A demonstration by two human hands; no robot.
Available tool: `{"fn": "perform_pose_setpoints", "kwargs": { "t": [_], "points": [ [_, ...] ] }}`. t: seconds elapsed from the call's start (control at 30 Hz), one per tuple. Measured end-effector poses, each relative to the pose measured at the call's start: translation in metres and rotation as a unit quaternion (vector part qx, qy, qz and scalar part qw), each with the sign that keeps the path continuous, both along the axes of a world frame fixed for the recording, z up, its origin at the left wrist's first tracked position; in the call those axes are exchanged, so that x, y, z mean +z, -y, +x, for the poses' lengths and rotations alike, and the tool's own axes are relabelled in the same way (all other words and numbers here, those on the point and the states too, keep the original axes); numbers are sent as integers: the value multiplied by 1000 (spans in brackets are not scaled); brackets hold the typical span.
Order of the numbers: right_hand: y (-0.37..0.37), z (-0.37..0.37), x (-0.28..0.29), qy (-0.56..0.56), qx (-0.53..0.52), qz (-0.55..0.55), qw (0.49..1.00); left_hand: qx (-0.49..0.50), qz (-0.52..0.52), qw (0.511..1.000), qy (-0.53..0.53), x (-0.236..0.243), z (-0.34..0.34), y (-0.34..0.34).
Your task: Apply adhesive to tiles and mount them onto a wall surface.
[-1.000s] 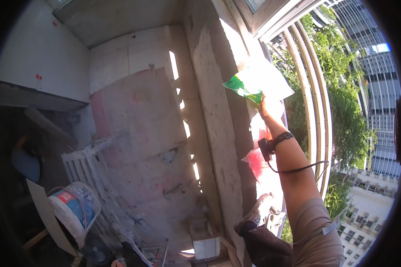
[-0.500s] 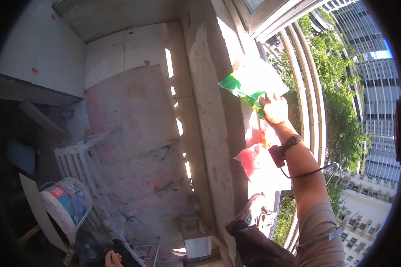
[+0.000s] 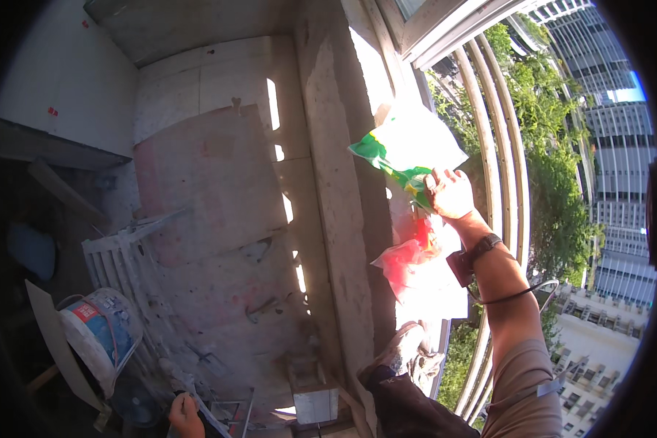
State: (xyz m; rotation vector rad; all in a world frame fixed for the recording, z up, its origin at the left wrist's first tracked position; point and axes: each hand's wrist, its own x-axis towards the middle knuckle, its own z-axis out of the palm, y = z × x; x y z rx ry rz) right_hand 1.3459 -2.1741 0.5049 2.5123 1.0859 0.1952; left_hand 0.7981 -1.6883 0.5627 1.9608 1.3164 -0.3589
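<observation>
Out at the sunlit window sill, my right hand [image 3: 450, 193] has its fingers closed on the lower edge of a green and white plastic bag [image 3: 416, 150]. Glare washes out most of the bag's white part. Just below it on the sill lies a red and clear plastic bag [image 3: 405, 266], apart from my fingers. A dark watch and a small strapped device with a cable sit on my right wrist. At the bottom edge, my left hand [image 3: 187, 418] is low with its fingers curled; whatever they may hold is hidden.
A worn paint bucket [image 3: 102, 332] stands at lower left beside a board [image 3: 60, 343] and a white slatted rack [image 3: 109, 263]. A small white box-like stand [image 3: 315, 401] is near the wall. Crumpled cloth [image 3: 405, 350] lies on the sill; rails [image 3: 500, 146] run outside.
The view has shifted slightly. My right hand, still on the green and white bag, sits a little lower in the picture. More of my left hand shows at the bottom edge.
</observation>
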Motion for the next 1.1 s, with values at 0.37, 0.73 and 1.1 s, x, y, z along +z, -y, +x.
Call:
{"fn": "perform_pose_setpoints", "kwargs": {
  "t": [0.37,0.73,1.1],
  "points": [
    [22,-5,-5,-45,-37,-1,998,104,-114,986,60,-47,79,46],
    [1,4,-2,-144,-88,60,984,3,-264,946,188,-80,215,153],
    [8,-3,10,-441,-267,511,687,14,-349,916,198,-85,272,191]
  ]
}}
